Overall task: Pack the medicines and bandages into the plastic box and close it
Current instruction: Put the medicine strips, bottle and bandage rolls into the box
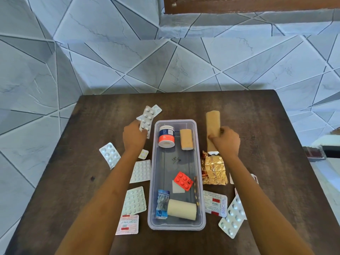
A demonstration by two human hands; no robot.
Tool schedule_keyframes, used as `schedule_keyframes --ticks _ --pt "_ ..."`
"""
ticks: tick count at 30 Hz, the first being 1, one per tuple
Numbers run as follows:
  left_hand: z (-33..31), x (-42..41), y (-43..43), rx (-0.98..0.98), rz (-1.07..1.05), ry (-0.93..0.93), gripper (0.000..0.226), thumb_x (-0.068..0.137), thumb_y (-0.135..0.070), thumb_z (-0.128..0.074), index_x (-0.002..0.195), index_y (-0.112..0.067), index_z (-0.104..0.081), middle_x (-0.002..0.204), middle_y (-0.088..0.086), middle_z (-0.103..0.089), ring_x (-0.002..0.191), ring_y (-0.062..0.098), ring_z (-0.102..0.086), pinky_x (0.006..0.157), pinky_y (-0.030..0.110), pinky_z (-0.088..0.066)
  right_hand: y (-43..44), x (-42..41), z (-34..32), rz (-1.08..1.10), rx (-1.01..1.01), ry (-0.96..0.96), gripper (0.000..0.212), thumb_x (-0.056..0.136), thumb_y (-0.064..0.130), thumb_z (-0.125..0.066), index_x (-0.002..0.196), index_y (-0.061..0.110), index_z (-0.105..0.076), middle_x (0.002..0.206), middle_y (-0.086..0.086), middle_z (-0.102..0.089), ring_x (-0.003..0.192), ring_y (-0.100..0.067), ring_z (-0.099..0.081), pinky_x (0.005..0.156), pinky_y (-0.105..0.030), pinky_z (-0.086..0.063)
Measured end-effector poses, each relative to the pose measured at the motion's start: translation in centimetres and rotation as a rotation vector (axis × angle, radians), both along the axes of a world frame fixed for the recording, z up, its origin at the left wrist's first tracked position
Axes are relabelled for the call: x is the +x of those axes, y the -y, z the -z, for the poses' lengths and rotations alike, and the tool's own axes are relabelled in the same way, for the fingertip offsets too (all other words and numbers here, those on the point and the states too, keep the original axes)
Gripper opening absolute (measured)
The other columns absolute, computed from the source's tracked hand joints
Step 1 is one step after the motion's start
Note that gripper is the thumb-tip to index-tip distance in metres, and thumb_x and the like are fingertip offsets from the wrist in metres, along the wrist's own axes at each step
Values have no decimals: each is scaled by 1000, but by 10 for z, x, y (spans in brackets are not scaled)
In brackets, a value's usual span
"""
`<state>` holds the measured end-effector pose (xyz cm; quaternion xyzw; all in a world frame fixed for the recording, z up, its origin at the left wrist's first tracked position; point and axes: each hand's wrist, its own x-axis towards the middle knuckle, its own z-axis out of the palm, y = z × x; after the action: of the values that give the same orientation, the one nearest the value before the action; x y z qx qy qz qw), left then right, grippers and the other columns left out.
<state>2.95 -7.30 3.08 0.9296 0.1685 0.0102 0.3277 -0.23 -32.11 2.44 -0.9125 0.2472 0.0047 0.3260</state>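
Note:
A clear plastic box (199, 162) stands open in the middle of the dark table. Inside lie a tape roll (166, 136), a short tan bandage roll (186, 139), a red blister strip (183, 181), a blue sachet (162, 204) and a cream bandage roll (182, 209). My left hand (134, 136) holds a silver blister strip (146, 120) just left of the box's far end. My right hand (225, 139) grips a long tan bandage roll (213, 124) right of the box.
Several silver and white blister strips (140, 171) lie on the table (88, 173) left of the box. A crumpled gold foil pack (214, 169) and more strips (232, 216) lie to the right. No lid is in view. The tiled floor lies beyond the table edges.

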Motion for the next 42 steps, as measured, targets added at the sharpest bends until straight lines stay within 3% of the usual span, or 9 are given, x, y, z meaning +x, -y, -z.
schedule_keyframes --ticks 4,8,15,22,26,31,35,39,42 --pt "-25 -26 5 -162 163 53 51 87 -14 -62 135 -15 -43 136 14 -55 118 33 -58 97 45 -51 -8 -26 -41 -29 118 154 52 82 24 -67 127 4 -50 121 -16 -62 105 -29 -61 80 -31 -46" --pt "-34 -55 13 -172 299 -86 43 81 -6 -65 122 -14 -58 130 13 -58 111 30 -60 91 40 -55 -39 -47 -59 -274 137 15 67 80 29 -69 137 14 -37 125 -15 -59 107 -32 -60 91 -42 -49" --pt "-15 -90 32 193 516 -220 42 81 -17 -64 122 -13 -60 123 17 -63 109 32 -60 95 36 -48 -86 -81 -33 -485 -212 -134 54 87 29 -59 133 12 -35 122 -17 -60 107 -31 -61 89 -36 -51" --pt "4 -95 44 359 649 -327 30 82 -18 -62 109 -5 -60 106 19 -66 95 33 -65 71 31 -47 -94 -87 -11 -617 -575 -81 33 95 26 -46 124 10 -50 131 -14 -53 119 -28 -48 99 -36 -42" --pt "10 -98 46 458 660 -364 28 89 -10 -54 114 1 -58 118 21 -62 108 35 -60 89 37 -49 -80 -88 -5 -780 -743 -95 40 94 34 -44 127 11 -52 141 -12 -45 137 -31 -28 112 -44 -25" --pt "9 -103 47 543 727 -286 30 89 -8 -52 118 2 -56 124 21 -59 112 34 -59 92 38 -48 -67 -90 -1 -825 -719 -186 50 91 43 -45 131 13 -49 152 -9 -34 147 -29 -9 120 -46 -2" --pt "-5 -101 23 284 544 -59 24 89 -9 -51 106 1 -65 112 21 -65 102 34 -61 86 38 -49 -64 -94 1 -809 -736 -198 57 90 47 -45 136 12 -42 157 -10 -19 147 -31 1 118 -50 6" --pt "-4 -94 -16 117 324 94 20 89 -6 -54 103 -3 -69 109 17 -69 97 30 -64 86 36 -51 -59 -102 1 -602 -431 12 47 92 30 -48 135 13 -42 155 -10 -24 145 -31 -15 120 -45 -8" --pt "16 -88 -34 213 358 -101 32 86 -2 -54 117 -7 -63 122 17 -64 110 33 -60 90 38 -50 -48 -107 5 -280 -152 172 43 93 12 -46 136 10 -43 150 -13 -35 137 -30 -35 113 -42 -30"
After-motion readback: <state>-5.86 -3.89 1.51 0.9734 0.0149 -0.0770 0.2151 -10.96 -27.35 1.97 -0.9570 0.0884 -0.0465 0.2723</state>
